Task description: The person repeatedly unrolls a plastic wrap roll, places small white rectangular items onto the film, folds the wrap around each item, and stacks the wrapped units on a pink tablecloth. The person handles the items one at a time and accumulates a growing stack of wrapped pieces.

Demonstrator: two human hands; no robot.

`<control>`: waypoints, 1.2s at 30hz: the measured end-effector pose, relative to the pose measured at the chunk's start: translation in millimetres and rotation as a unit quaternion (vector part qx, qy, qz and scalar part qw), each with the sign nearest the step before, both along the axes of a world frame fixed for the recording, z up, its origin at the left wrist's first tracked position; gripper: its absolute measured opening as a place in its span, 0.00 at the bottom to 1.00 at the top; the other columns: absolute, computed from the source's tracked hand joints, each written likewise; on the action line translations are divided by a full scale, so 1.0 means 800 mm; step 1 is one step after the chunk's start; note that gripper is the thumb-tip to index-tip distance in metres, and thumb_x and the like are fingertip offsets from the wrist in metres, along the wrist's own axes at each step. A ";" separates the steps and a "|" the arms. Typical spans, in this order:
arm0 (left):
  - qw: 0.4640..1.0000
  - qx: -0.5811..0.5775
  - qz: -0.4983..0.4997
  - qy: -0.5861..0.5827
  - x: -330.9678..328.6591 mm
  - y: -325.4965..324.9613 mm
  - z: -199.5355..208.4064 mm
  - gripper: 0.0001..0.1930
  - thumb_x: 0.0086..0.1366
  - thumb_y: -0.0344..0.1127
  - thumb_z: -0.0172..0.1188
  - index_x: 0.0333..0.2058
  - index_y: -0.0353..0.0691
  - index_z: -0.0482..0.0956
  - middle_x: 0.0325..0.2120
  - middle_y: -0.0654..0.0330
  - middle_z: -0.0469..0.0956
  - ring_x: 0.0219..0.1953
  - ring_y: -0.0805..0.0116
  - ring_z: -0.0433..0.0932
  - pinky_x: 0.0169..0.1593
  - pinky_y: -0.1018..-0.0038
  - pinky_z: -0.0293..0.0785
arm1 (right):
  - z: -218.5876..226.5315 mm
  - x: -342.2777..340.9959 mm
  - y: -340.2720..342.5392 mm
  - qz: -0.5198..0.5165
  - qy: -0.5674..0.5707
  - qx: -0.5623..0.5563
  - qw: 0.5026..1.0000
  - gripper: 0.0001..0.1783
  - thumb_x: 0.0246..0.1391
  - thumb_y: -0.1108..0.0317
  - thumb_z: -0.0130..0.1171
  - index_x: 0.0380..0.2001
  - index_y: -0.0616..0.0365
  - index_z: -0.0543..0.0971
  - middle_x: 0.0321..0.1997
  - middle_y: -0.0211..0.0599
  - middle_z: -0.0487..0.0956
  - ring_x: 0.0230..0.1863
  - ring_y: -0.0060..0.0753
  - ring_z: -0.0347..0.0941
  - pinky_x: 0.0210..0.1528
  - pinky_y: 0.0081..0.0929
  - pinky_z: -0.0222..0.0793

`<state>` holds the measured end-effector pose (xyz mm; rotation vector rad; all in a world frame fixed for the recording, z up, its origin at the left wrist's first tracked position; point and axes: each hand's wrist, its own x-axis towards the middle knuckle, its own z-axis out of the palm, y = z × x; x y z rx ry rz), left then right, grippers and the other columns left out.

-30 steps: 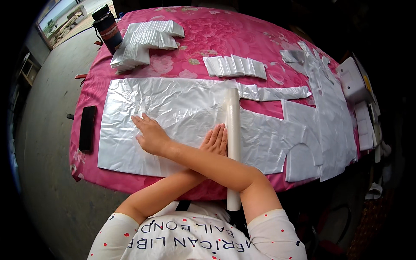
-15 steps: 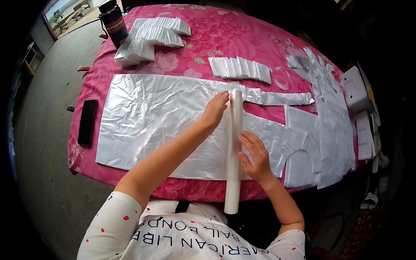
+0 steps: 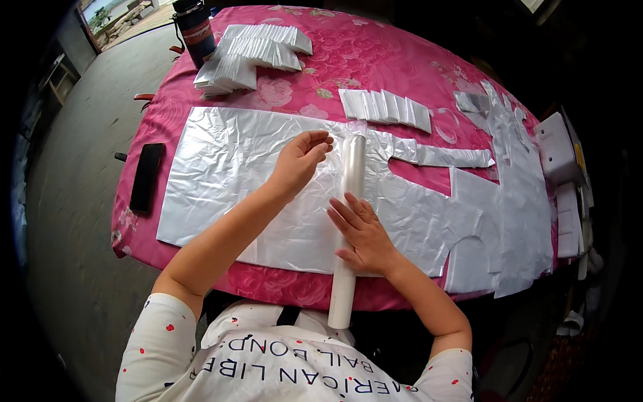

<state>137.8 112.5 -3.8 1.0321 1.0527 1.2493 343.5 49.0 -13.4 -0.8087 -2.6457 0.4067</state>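
Observation:
A thin, shiny white plastic sheet [image 3: 254, 201], crinkled and wide at the left, lies flat across the table. Toward the right it has a curved cut-out and a narrow strip. Across it, pointing toward me, rests a long whitish roller tube [image 3: 343, 291] whose near end juts past the table edge. My right hand [image 3: 364, 238] lies on the tube with fingers spread. Just left of the tube's far part is my left hand [image 3: 305, 161], slightly raised, its fingers loosely bent and apart from the tube, with nothing visible in it.
Folded white plastic packets [image 3: 385, 109] lie in a row beyond the sheet; larger stacks [image 3: 258, 50] stand far left beside a dark bottle [image 3: 194, 33]. A black phone [image 3: 147, 178] lies at the left edge. More plastic sheets [image 3: 522, 201] cover the right side, near white boxes [image 3: 559, 151].
My left hand has come off the tube's far end and moved left and nearer. My right hand has moved left onto the tube, which has shifted slightly left.

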 end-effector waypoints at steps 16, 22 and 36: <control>0.961 -0.069 0.239 0.123 -0.241 -0.313 -0.017 0.15 0.64 0.27 0.47 0.50 0.33 0.67 0.46 0.56 0.73 0.45 0.71 0.73 0.48 0.76 0.68 | -0.006 -0.204 0.043 0.150 0.089 0.002 0.985 0.26 0.55 0.52 0.49 0.51 0.58 0.70 0.58 0.40 0.68 0.63 0.41 0.57 0.63 0.41 0.49; 0.900 -0.062 0.210 0.378 -0.189 -0.320 -0.003 0.24 0.57 0.29 0.55 0.52 0.32 0.62 0.49 0.51 0.65 0.44 0.62 0.70 0.50 0.71 0.66 | -0.032 -0.315 0.039 0.182 0.082 0.031 0.979 0.30 0.53 0.52 0.48 0.56 0.57 0.66 0.63 0.39 0.62 0.68 0.42 0.46 0.67 0.41 0.38; 0.965 -0.169 0.060 -0.192 -0.172 -0.319 -0.001 0.32 0.50 0.36 0.64 0.53 0.33 0.62 0.39 0.54 0.75 0.33 0.70 0.76 0.37 0.72 0.75 | 0.000 -0.361 -0.012 -0.030 0.474 -0.683 0.555 0.37 0.48 0.67 0.56 0.58 0.66 0.51 0.54 0.56 0.64 0.54 0.44 0.66 0.56 0.35 0.64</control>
